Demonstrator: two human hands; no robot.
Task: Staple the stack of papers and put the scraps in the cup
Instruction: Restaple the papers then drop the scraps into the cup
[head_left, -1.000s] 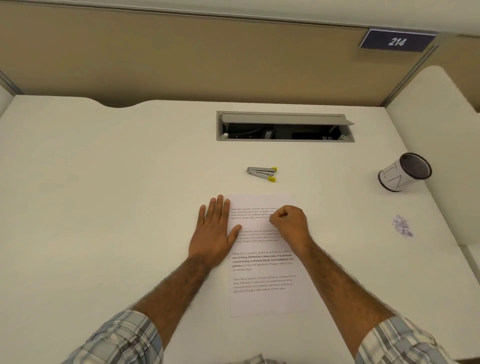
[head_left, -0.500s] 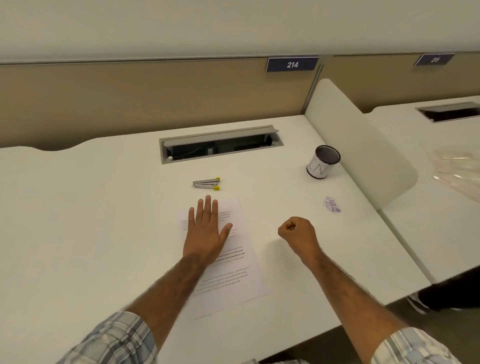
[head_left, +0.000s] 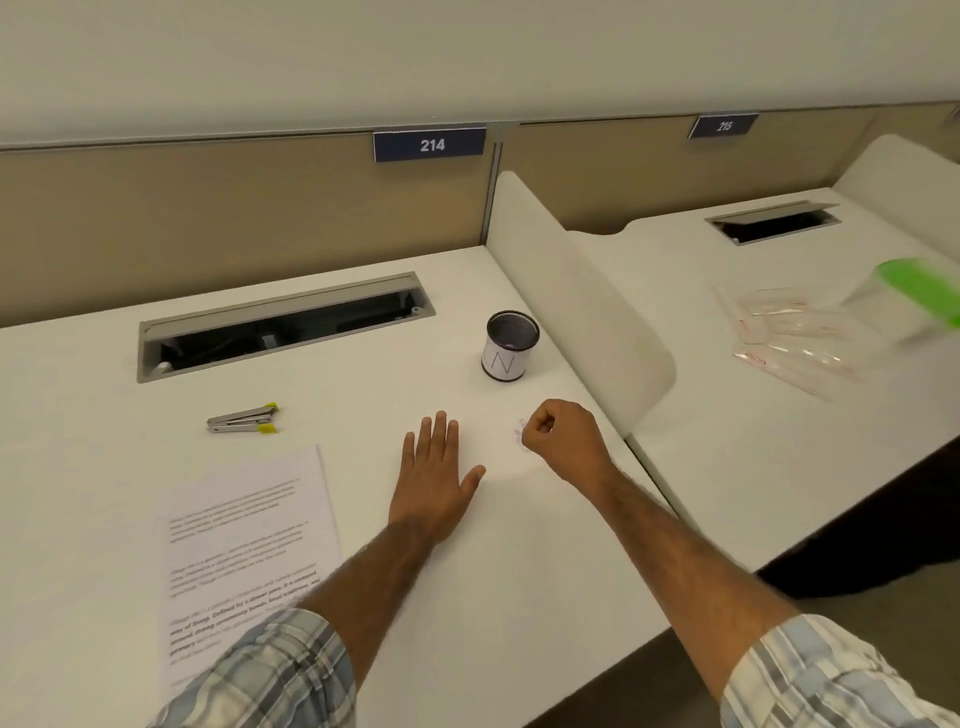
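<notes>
The stack of printed papers (head_left: 244, 540) lies flat at the left, partly under my left sleeve. Beyond it sits a small silver stapler (head_left: 243, 418) with yellow tips. My left hand (head_left: 435, 480) rests flat on the bare desk right of the papers, fingers spread, holding nothing. My right hand (head_left: 565, 435) is a closed fist right at the small pile of paper scraps (head_left: 519, 429), which it mostly hides. The white cup (head_left: 509, 347) with a dark inside stands upright just beyond the fist.
A grey cable hatch (head_left: 280, 327) is open at the back of the desk. A white rounded divider (head_left: 576, 306) borders the right side, close to the cup. The neighbouring desk holds clear plastic bags (head_left: 795, 338) and a blurred green object (head_left: 922, 291).
My left hand has come off the papers and slid right onto the bare desk. My right fist has moved right to the scraps. The view has swung right.
</notes>
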